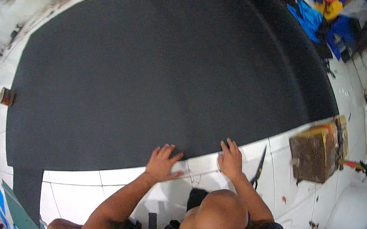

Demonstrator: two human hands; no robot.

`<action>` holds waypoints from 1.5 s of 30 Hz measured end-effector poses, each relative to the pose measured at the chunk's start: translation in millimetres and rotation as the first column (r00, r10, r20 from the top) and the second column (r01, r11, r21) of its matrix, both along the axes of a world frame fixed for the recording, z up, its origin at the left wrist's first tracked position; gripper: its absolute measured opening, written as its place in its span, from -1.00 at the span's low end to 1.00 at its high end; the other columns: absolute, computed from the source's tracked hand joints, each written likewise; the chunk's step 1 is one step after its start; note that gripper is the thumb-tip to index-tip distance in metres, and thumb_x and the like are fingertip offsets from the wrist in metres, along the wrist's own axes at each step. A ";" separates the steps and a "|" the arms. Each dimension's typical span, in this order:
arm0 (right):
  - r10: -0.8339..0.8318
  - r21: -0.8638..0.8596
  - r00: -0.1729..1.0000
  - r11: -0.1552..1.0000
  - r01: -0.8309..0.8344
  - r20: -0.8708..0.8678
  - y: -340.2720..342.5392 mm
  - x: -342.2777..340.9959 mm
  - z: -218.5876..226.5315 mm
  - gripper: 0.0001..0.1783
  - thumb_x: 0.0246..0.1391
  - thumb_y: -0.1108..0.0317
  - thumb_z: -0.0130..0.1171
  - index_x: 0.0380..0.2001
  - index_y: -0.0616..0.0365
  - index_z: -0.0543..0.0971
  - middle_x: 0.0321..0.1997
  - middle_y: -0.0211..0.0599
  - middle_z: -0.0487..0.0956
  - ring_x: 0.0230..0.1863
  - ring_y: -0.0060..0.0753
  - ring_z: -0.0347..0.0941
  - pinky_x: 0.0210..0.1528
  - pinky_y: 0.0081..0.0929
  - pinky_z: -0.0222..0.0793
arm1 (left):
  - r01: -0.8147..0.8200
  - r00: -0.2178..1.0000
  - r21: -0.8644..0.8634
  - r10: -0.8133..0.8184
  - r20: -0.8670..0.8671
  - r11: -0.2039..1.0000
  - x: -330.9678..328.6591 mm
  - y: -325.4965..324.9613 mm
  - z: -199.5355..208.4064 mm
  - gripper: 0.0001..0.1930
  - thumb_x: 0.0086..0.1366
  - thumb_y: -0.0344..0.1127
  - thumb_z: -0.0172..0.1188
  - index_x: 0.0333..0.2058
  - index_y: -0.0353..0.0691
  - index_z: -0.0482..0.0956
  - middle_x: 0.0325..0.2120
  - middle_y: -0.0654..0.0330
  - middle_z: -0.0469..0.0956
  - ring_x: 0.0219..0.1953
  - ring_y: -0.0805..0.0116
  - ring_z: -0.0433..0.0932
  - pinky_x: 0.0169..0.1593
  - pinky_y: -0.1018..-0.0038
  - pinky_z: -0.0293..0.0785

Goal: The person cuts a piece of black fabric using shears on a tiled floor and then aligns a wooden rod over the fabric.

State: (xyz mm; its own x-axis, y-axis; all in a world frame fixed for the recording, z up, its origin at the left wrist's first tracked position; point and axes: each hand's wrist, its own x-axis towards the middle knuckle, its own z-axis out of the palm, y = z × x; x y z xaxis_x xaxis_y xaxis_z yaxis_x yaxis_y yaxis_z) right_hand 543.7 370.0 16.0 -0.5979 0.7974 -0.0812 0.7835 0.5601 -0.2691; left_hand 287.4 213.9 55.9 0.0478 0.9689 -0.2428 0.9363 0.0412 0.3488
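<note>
A large black sheet of material [152, 72] lies spread over the white tiled floor [206, 167]. I cannot tell whether it is cloth or a thicker sheet. On its near edge rests my left hand [163, 162], palm down with the fingers spread. My right hand [231, 159] lies further right along the same edge, fingers stretched out and their tips on the sheet. Neither hand holds anything. Beside my right forearm is a long, dark, pointed tool [259, 166], perhaps scissors; its lower part is partly hidden by the arm.
A worn brown block-like box [312, 157] stands by the sheet's right corner. A small tin-like object [6, 96] sits at the left edge. Blue and yellow cloths [309, 19] are heaped at the far right. My bent knee [220, 215] is close behind my hands.
</note>
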 end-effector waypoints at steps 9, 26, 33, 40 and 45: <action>-0.632 -0.066 0.766 0.775 0.629 -0.119 -83.6 135.1 5.4 -0.51 0.05 0.21 0.33 -0.09 0.33 0.42 -0.18 0.03 0.47 -0.12 0.03 0.41 -0.05 -0.18 0.32 | -0.152 0.988 0.233 0.148 0.034 0.960 14.3 -2.0 -53.4 -0.59 0.19 -0.23 0.25 0.03 -0.14 0.54 0.02 0.04 0.44 0.15 0.04 0.35 0.26 -0.12 0.19; -0.808 -0.417 0.586 0.516 0.748 0.053 -109.0 138.2 16.5 -0.44 -0.08 0.38 0.37 -0.01 0.33 0.41 -0.23 -0.11 0.57 -0.23 -0.25 0.55 -0.12 -0.34 0.47 | -0.280 0.949 0.250 0.228 0.218 0.927 17.3 -5.9 -52.2 -0.77 0.15 -0.43 0.22 -0.18 -0.18 0.65 -0.28 0.09 0.46 -0.05 0.04 0.42 0.25 -0.28 0.11; -0.806 -0.966 0.591 0.119 0.231 0.042 -141.9 117.5 -4.5 -0.52 -0.12 0.45 0.40 -0.09 0.20 0.45 -0.30 -0.31 0.55 -0.32 -0.46 0.51 -0.22 -0.39 0.48 | -0.272 0.958 0.264 0.235 0.163 0.925 26.4 -3.9 -53.5 -0.78 0.10 -0.40 0.28 -0.22 -0.12 0.66 -0.26 0.12 0.44 -0.05 0.06 0.41 0.26 -0.32 0.05; -0.688 -0.983 0.723 0.087 0.163 0.059 -161.6 64.1 14.4 -0.61 0.02 0.26 0.31 -0.14 0.19 0.45 -0.37 -0.35 0.52 -0.37 -0.47 0.48 -0.25 -0.40 0.46 | -0.306 0.950 0.281 0.273 0.151 0.910 31.8 2.6 -54.9 -0.77 0.09 -0.29 0.35 -0.23 -0.12 0.64 -0.15 0.13 0.45 0.03 0.07 0.38 0.29 -0.32 -0.04; -0.640 -0.975 0.767 0.138 0.173 0.045 -154.6 33.6 21.1 -0.62 0.12 0.12 0.25 -0.17 0.18 0.46 -0.42 -0.37 0.50 -0.40 -0.48 0.46 -0.27 -0.42 0.44 | -0.290 0.957 0.229 0.274 0.099 0.929 34.0 8.9 -50.3 -0.76 0.12 -0.25 0.33 -0.25 -0.18 0.59 -0.15 0.04 0.44 0.02 -0.06 0.37 0.27 -0.27 0.02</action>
